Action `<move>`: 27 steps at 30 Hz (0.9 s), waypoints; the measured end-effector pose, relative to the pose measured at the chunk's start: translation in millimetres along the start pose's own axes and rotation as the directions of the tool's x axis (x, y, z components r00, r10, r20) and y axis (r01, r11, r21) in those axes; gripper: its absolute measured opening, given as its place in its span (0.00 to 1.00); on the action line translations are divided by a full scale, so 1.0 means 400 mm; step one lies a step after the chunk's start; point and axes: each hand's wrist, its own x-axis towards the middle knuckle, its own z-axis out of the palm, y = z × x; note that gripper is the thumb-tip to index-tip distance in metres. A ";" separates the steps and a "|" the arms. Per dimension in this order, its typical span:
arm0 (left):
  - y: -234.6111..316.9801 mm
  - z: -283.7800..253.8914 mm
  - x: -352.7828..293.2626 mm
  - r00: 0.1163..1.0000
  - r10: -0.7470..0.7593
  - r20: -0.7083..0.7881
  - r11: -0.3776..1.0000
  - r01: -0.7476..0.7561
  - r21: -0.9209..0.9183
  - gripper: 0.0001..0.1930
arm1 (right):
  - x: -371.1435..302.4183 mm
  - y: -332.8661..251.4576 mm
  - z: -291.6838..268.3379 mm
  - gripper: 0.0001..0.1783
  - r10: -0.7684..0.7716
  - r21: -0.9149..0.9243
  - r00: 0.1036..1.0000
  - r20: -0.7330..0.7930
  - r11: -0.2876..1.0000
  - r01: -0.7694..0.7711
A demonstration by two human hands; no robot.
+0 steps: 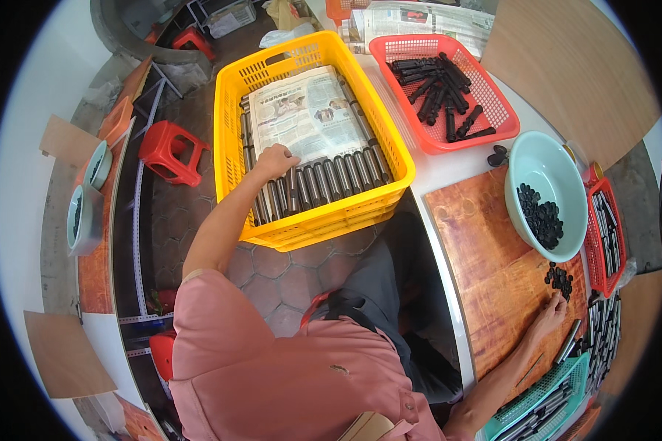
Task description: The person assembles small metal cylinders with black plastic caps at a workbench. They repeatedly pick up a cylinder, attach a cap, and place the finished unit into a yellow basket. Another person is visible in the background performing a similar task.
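Note:
My left hand (275,161) reaches over the yellow crate (309,213), its fingers closed at the top of a dark, shiny tube (292,192). That tube overlaps a row of similar tubes (338,178) along the crate's near side. A folded newspaper (301,110) covers the middle of the contents, with more tubes along its sides. At the right, my right hand (550,316) rests low over the wooden board (485,257). Its fingertips are pinched together at the edge of a small pile of black caps (558,278); what they hold is hidden.
A pale green basin (518,165) of black pieces stands beyond the caps. Behind it, a red basket (496,110) holds black ribbed parts. Tubes fill a smaller red basket (616,220) and a teal basket (518,411) at the right. A red stool (171,154) stands left of the crate.

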 end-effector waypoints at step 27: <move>-0.169 -0.047 -0.040 0.893 -0.234 0.385 0.959 0.278 -0.060 0.16 | 0.009 0.027 0.001 0.23 -0.116 -0.203 0.993 -0.034 0.973 0.107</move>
